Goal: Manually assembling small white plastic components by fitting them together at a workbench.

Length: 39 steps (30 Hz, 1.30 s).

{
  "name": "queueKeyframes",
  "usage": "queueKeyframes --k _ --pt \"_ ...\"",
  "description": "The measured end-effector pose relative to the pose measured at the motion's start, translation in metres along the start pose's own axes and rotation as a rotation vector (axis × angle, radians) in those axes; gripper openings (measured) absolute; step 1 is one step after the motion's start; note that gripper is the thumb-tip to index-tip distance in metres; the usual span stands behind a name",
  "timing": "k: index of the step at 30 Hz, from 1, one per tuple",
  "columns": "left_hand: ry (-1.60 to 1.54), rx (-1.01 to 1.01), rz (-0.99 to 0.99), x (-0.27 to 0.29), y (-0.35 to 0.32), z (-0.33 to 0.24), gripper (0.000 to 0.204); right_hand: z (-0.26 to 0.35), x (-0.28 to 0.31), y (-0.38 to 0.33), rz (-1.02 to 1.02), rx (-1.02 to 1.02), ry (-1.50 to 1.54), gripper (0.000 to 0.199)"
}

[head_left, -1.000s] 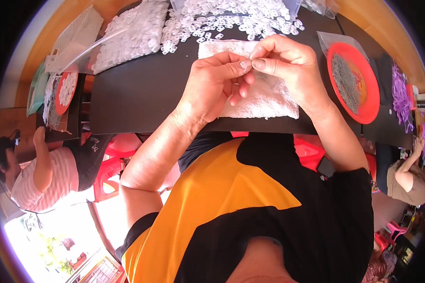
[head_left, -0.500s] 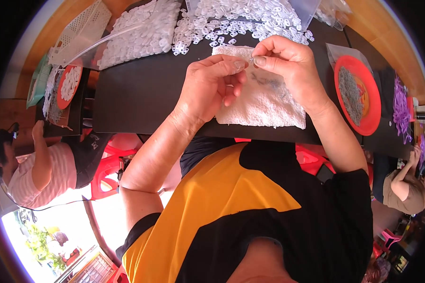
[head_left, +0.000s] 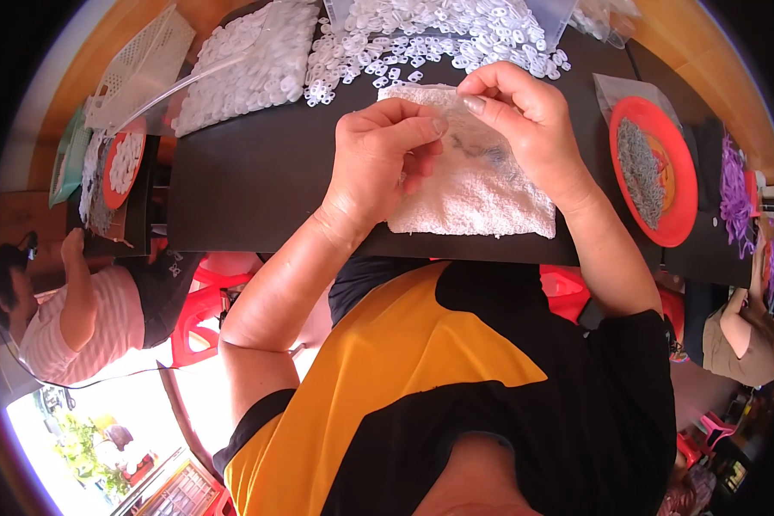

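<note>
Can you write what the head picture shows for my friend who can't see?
A person's left hand and right hand, slightly apart, hover above a white cloth on a dark table. Many small white pieces lie beyond it; a red dish of grey bits sits to the right.

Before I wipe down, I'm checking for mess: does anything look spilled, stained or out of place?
The white towel has a greyish patch by the right hand, stain or loose material, I can't tell, odd against the pale cloth. Beyond it, loose white pieces lie scattered on the dark table outside the plastic bag, perhaps deliberately.
</note>
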<state>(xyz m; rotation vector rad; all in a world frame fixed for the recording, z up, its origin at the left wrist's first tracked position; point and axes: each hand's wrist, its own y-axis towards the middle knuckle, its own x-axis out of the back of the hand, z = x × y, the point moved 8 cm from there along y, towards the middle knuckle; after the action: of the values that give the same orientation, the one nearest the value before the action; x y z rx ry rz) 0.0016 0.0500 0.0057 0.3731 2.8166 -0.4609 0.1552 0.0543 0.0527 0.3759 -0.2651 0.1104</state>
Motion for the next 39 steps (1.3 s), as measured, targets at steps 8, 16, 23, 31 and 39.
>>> queueKeyframes --k 8,16,23,31,39 --pt "0.36 -0.351 0.032 -0.011 -0.005 -0.018 0.008 -0.016 -0.021 -0.003 0.317 -0.258 0.145 0.012" --pt "0.438 -0.414 0.022 -0.012 -0.003 -0.017 0.007 -0.018 -0.017 -0.004 0.315 -0.291 0.188 0.013" --pt "0.291 -0.175 0.02 -0.009 0.004 -0.013 0.007 -0.024 -0.004 -0.001 0.181 -0.188 0.201 0.009" --pt "0.482 -0.437 0.041 -0.011 -0.002 -0.018 0.009 -0.022 -0.017 -0.005 0.347 -0.255 0.125 0.01" --pt "0.204 -0.033 0.11 -0.014 0.002 -0.006 0.011 -0.008 -0.012 -0.007 0.245 -0.069 0.069 0.008"
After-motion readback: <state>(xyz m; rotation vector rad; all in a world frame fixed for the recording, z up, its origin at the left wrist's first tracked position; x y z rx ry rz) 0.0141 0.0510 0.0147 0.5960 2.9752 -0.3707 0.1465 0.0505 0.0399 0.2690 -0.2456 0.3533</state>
